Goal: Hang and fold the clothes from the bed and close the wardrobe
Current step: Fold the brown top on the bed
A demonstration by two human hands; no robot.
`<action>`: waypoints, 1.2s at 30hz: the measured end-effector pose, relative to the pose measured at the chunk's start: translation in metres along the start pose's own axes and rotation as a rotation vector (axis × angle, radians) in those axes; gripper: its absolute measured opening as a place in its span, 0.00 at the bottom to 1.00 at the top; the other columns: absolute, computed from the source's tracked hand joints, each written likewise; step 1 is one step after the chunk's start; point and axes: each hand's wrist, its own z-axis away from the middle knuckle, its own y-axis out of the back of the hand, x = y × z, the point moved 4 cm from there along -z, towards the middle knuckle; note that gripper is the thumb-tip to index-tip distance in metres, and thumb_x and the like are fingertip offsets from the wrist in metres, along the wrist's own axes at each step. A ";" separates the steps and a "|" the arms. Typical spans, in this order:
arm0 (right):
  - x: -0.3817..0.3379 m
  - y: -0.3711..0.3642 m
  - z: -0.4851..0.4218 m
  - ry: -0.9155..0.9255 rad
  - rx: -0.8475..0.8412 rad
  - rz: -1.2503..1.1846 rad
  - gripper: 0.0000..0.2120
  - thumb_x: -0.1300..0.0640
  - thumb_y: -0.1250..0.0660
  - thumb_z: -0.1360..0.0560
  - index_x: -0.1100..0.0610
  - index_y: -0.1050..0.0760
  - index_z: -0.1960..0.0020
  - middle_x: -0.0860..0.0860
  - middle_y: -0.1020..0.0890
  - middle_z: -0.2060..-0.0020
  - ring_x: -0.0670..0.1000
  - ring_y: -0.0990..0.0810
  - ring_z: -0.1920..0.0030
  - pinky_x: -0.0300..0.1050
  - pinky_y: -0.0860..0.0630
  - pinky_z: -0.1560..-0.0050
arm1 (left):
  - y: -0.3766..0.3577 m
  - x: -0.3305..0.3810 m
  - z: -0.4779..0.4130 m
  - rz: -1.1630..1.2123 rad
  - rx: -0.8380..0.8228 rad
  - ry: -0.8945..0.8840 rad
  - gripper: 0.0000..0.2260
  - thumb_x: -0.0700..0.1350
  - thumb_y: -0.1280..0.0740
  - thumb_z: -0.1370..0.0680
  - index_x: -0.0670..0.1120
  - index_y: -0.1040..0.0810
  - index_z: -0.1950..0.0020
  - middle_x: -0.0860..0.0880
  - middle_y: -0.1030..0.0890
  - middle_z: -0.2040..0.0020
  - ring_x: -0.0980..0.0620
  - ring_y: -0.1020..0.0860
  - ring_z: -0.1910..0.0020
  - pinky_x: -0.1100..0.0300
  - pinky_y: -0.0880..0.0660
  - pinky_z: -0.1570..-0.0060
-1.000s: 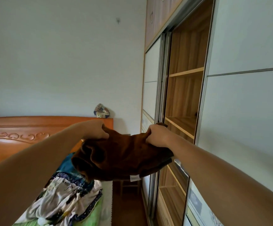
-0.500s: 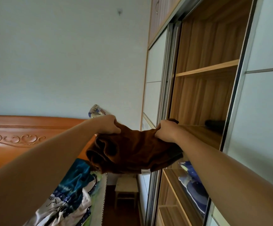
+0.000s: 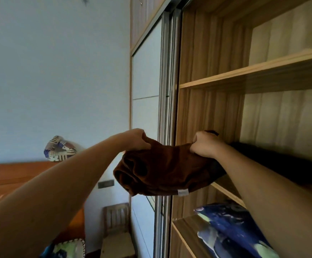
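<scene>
Both fists, left hand and right hand, clench the folded brown garment, which we have swung from over the bed to the shelf lip, so stowing it looks next

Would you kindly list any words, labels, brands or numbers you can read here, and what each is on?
None can be read.
The white tag on the brown garment: too small and blurred to read.
The patterned cushion and blue bedding: prints only, no lettering visible.
</scene>
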 end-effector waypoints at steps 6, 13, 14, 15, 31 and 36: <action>0.052 0.019 -0.032 -0.220 0.084 0.026 0.08 0.58 0.38 0.28 0.56 0.33 0.65 0.54 0.26 0.66 0.56 0.25 0.65 0.42 0.36 0.70 | -0.026 0.040 -0.090 0.055 -0.081 -0.218 0.16 0.49 0.30 0.25 0.47 0.23 0.38 0.48 0.20 0.47 0.49 0.20 0.50 0.51 0.20 0.46; 0.124 0.040 -0.019 -0.414 0.226 0.098 0.06 0.58 0.40 0.28 0.57 0.25 0.59 0.55 0.20 0.62 0.55 0.20 0.63 0.41 0.32 0.69 | -0.073 0.101 -0.143 0.168 -0.226 -0.408 0.22 0.47 0.30 0.23 0.48 0.27 0.30 0.46 0.20 0.41 0.47 0.20 0.44 0.49 0.22 0.40; 0.133 0.043 -0.015 -0.442 0.235 0.103 0.06 0.58 0.40 0.28 0.57 0.25 0.59 0.54 0.20 0.63 0.55 0.20 0.64 0.41 0.32 0.69 | -0.080 0.110 -0.149 0.178 -0.254 -0.420 0.22 0.47 0.30 0.23 0.48 0.27 0.29 0.46 0.20 0.40 0.46 0.20 0.43 0.48 0.22 0.39; 0.140 0.047 -0.012 -0.471 0.248 0.101 0.07 0.58 0.40 0.28 0.57 0.24 0.60 0.54 0.20 0.63 0.54 0.21 0.64 0.41 0.33 0.69 | -0.086 0.119 -0.156 0.188 -0.278 -0.430 0.23 0.46 0.30 0.23 0.48 0.28 0.29 0.46 0.21 0.39 0.46 0.21 0.42 0.48 0.23 0.38; 0.259 0.108 -0.075 -0.719 0.568 0.078 0.11 0.61 0.37 0.25 0.59 0.18 0.48 0.54 0.19 0.55 0.51 0.22 0.60 0.42 0.24 0.57 | -0.160 0.249 -0.337 0.262 -0.424 -0.664 0.26 0.44 0.34 0.19 0.51 0.36 0.22 0.47 0.31 0.26 0.48 0.28 0.35 0.62 0.30 0.47; 0.304 0.116 -0.112 -0.743 0.628 -0.011 0.13 0.64 0.37 0.27 0.60 0.18 0.46 0.57 0.17 0.49 0.57 0.19 0.49 0.49 0.20 0.44 | -0.192 0.292 -0.399 0.258 -0.367 -0.737 0.26 0.44 0.35 0.18 0.51 0.37 0.21 0.47 0.35 0.23 0.46 0.33 0.27 0.62 0.36 0.40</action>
